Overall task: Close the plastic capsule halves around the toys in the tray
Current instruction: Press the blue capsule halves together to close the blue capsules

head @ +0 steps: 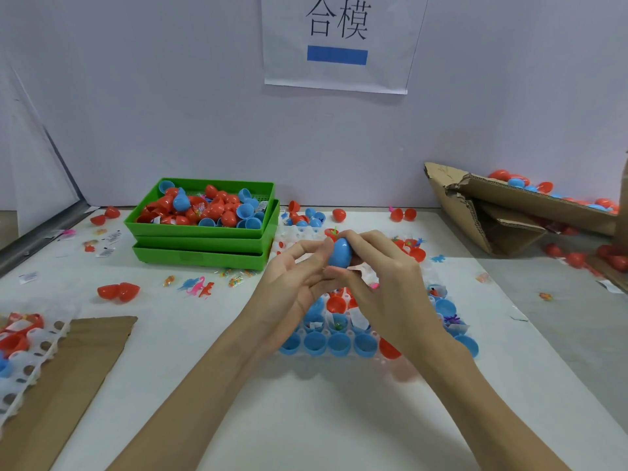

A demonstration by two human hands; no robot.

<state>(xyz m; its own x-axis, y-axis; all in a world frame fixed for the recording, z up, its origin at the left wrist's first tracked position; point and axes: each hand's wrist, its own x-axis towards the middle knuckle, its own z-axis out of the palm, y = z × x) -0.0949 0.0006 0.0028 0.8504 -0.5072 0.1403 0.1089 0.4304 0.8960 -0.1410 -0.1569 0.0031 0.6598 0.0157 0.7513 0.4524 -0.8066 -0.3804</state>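
White table, and just above the tray [373,360] both hands pinch one blue egg [339,253], tip up: left hand [299,283] beside, right hand [380,266] curled over.

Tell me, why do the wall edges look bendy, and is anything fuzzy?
In the head view, the wide lens bows the lines near the picture's edges; the blue capsule between the left hand and right hand looks fairly sharp, while the clear tray edge looks smeary; light is soft, shadows faint.
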